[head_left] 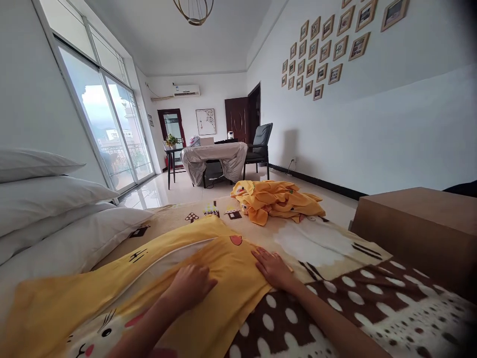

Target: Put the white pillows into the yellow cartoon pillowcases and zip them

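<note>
A yellow pillowcase (231, 278) with cartoon prints is spread over the bed in front of me, and a long whitish strip shows between its yellow layers. My left hand (192, 286) is closed, its knuckles up and its fingers curled into the cloth near the middle; the fingertips are hidden. Over at the pillowcase's right edge, my right hand (274, 268) lies flat with its fingers apart, touching the fabric. A crumpled heap of yellow cloth (276, 199) with similar prints sits farther off on the bed.
White pillows (48, 209) are stacked at the left. The bed carries a patterned beige and brown blanket (335, 293). A cardboard box (417, 223) stands at the right. Beyond the bed are a covered table (231, 151) and a black chair (259, 146).
</note>
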A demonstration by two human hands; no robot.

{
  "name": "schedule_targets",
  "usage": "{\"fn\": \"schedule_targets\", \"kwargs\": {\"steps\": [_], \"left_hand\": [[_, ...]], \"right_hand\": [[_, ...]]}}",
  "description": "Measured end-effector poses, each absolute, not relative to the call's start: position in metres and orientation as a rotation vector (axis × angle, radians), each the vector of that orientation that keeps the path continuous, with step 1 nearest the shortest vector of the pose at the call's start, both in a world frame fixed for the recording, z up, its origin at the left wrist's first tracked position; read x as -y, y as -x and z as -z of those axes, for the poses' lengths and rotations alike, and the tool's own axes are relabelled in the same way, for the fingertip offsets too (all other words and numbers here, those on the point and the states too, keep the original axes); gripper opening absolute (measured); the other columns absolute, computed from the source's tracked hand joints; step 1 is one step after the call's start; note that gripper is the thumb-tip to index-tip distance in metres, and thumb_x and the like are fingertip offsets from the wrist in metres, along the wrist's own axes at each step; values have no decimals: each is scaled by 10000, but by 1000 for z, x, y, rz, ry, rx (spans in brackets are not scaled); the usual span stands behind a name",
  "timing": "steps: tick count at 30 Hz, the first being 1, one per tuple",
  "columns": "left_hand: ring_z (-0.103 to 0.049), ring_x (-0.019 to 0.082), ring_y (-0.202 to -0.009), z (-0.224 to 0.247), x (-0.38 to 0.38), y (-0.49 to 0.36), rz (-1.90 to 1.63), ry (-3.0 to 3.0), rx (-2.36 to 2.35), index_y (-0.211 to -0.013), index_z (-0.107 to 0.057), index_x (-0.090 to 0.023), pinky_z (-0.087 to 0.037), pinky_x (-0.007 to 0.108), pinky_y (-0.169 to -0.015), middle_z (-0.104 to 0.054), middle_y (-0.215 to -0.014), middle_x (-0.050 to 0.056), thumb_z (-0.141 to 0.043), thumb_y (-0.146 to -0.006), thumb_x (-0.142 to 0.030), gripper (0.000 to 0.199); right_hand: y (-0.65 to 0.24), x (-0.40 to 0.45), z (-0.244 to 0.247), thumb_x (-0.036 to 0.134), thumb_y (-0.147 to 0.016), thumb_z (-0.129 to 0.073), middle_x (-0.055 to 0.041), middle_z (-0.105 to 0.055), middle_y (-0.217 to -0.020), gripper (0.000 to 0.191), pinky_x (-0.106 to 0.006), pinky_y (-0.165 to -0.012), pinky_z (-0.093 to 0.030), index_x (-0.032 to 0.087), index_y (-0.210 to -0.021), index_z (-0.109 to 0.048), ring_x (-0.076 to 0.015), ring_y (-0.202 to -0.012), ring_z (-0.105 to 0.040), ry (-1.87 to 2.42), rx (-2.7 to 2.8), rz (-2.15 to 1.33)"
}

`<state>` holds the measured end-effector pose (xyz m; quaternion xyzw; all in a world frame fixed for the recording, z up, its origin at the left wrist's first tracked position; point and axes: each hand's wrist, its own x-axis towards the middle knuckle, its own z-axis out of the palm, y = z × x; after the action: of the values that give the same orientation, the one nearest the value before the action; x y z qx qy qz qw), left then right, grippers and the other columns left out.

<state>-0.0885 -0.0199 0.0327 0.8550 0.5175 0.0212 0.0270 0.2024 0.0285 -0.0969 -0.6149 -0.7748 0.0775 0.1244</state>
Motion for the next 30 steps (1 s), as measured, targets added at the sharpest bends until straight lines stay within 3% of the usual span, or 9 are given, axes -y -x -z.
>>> {"fn": "schedule_targets", "kwargs": {"steps": [2, 6, 12, 15, 17, 21, 25, 28, 30], "left_hand": [[-653, 312, -839, -50, 3, 70, -152, -2611, -1749, -813, -669, -163, -478, 412, -748, -689, -835, 150, -430, -847, -435, 364], [-626, 306, -918, -60, -29, 60, -437, -2508, -1891, -1050, -608, -149, -444, 420, -785, -669, -959, 173, -304, -901, -393, 417], [-621, 145, -805, -23, -38, 97, -482, -2474, -1621, -859, -653, -187, -434, 229, -731, -696, -866, 27, -417, -865, -282, 255], [-613, 154, -847, -15, -35, 101, -513, -2454, -1607, -918, -644, -181, -434, 242, -755, -691, -923, 39, -385, -887, -301, 287], [-607, 168, -922, -16, -31, 102, -500, -2442, -1628, -951, -635, -182, -430, 258, -810, -681, -995, 56, -373, -890, -272, 283], [-613, 236, -970, -23, -17, 114, -343, -2358, -1794, -901, -629, -131, -436, 345, -855, -675, -993, 141, -343, -866, -168, 291], [-624, 312, -874, -36, 3, 127, -128, -2268, -1916, -867, -630, -127, -458, 421, -750, -675, -925, 172, -390, -868, -400, 363], [-605, 255, -843, -51, 18, 125, 33, -2356, -1606, -821, -632, -172, -448, 338, -719, -662, -887, 86, -510, -779, -516, 368], [-580, 198, -784, -59, 25, 121, 38, -2427, -1289, -745, -625, -201, -425, 281, -678, -639, -798, 22, -547, -758, -477, 288]], "right_hand": [[-216, -22, 97, 404, -945, -230, -33, -322, -1502, 499, -475, -1099, -218, 300, -1408, -384, -209, -1383, -277, 1962, 2206, -136], [-234, -11, 96, 335, -943, -219, -36, -355, -1486, 490, -480, -1068, -265, 294, -1394, -406, -206, -1365, -308, 2163, 2101, -14], [-228, -15, 60, 184, -881, -312, -200, -424, -1413, 463, -578, -1030, -238, 121, -1288, -525, -314, -1344, -317, 2238, 1976, 56], [-165, -21, 31, 214, -896, -338, -137, -372, -1464, 462, -445, -1083, -218, 154, -1335, -470, -226, -1371, -276, 1995, 2061, 94], [-110, -17, 21, 330, -923, -368, -104, -368, -1473, 501, -372, -1089, -239, 176, -1400, -383, -189, -1360, -303, 1499, 2251, -83], [-41, 3, 30, 434, -938, -356, -50, -276, -1522, 603, -405, -1114, -202, 237, -1480, -181, -179, -1393, -241, 1119, 2416, -320], [-47, 4, 42, 438, -946, -321, -44, -296, -1514, 553, -404, -1117, -183, 253, -1460, -240, -175, -1391, -246, 1138, 2436, -349], [-60, -4, 46, 408, -880, -435, -103, -267, -1521, 673, -407, -1107, -175, 203, -1474, -192, -214, -1393, -236, 1175, 2389, -261], [-65, -10, 46, 343, -816, -508, -139, -345, -1476, 700, -422, -1094, -162, 182, -1448, -254, -244, -1367, -280, 1160, 2359, -166]]}}
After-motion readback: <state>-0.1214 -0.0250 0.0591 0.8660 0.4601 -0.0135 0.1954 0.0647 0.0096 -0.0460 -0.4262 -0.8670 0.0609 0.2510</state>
